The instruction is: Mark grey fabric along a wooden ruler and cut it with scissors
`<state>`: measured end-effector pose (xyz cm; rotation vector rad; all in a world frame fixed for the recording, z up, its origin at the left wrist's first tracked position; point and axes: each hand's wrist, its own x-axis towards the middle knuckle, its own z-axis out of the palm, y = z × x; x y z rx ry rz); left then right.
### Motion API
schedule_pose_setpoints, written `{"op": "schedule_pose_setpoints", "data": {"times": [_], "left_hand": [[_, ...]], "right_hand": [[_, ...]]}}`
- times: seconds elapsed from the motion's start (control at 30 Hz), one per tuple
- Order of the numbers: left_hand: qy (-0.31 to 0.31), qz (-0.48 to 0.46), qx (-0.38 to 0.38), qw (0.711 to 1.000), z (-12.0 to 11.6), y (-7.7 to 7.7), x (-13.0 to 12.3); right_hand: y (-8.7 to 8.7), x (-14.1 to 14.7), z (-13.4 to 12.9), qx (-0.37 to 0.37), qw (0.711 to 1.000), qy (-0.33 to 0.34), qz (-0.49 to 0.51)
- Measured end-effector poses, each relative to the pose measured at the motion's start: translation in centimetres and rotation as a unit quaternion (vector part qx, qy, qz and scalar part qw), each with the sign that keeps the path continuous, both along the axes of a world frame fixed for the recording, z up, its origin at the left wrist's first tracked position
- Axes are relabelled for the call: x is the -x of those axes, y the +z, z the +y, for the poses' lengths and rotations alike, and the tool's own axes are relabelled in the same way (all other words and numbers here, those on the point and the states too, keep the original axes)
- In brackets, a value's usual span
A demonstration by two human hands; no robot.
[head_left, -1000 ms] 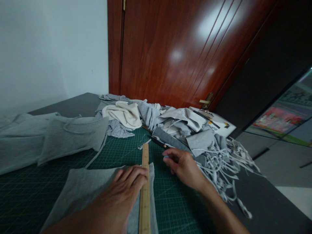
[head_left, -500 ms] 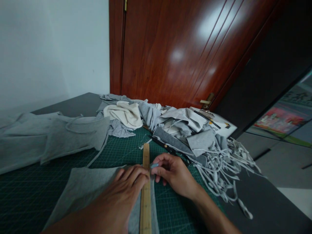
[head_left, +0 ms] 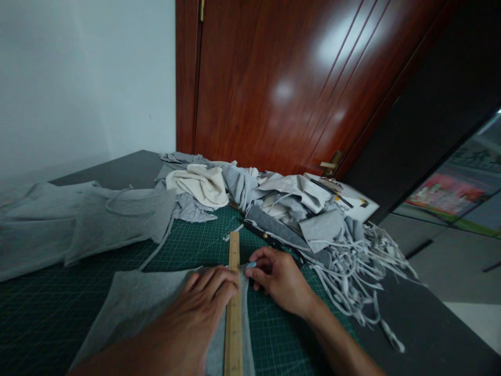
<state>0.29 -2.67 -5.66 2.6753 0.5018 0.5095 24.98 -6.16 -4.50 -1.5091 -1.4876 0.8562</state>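
Note:
A wooden ruler lies lengthwise over the right part of a grey cloth, which rests on a green cutting mat. My left hand lies spread on the cloth, its fingertips on the ruler's left edge. Right of the ruler, my right hand pinches a small light-blue piece between thumb and fingers. That piece is just above the cloth's right edge, a little apart from the ruler.
Grey cloth pieces lie at the left. Behind the mat are a cream cloth, heaped grey fabric and tangled cords at the right. A dark strap or tool lies by the heap.
My right hand has shifted slightly right with the light-blue piece, away from the ruler's edge. My left hand stays on the cloth and ruler.

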Motion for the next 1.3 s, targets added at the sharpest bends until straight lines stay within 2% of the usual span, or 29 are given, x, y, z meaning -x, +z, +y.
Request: {"op": "schedule_pose_setpoints", "data": {"times": [0.2, 0.9, 1.0, 1.3], "left_hand": [[-0.004, -0.012, 0.011, 1.000, 0.2, 0.1, 0.1], [0.008, -0.009, 0.003, 1.000, 0.4, -1.3, 0.4], [0.004, -0.005, 0.011, 1.000, 0.4, -1.0, 0.5], [-0.008, -0.001, 0.039, 0.999, 0.3, 1.1, -0.1]], "right_hand": [[-0.2, 0.0, 0.0, -0.009, 1.000, -0.001, -0.014], [0.0, 0.3, -0.1, -0.032, 0.999, -0.004, -0.040], [-0.1, 0.4, -0.1, -0.036, 0.998, -0.003, -0.046], [-0.2, 0.3, -0.1, -0.045, 0.997, -0.009, -0.064]]}}
